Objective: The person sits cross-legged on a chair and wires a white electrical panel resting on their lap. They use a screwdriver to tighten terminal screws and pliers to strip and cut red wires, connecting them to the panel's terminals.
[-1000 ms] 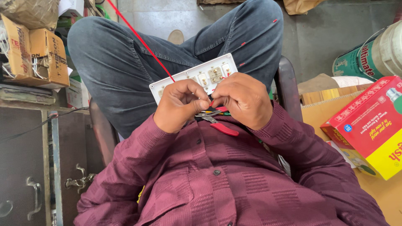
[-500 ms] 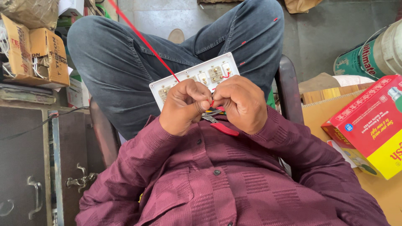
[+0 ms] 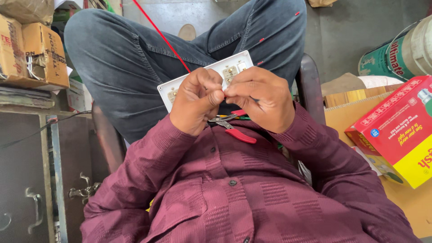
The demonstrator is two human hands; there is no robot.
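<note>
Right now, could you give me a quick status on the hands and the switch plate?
Left hand and right hand pinched together over white switch plate on lap. Red-handled pliers beneath. Red wire alongside.

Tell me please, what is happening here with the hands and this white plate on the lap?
A person in a maroon shirt sits in a chair with a white switch plate lying back side up on the lap. The left hand and the right hand meet just above it, fingertips pinched together on something too small to make out. A red wire runs from the plate towards the floor. Red-handled pliers lie on the shirt under the hands. A red and yellow box sits to the right.
</note>
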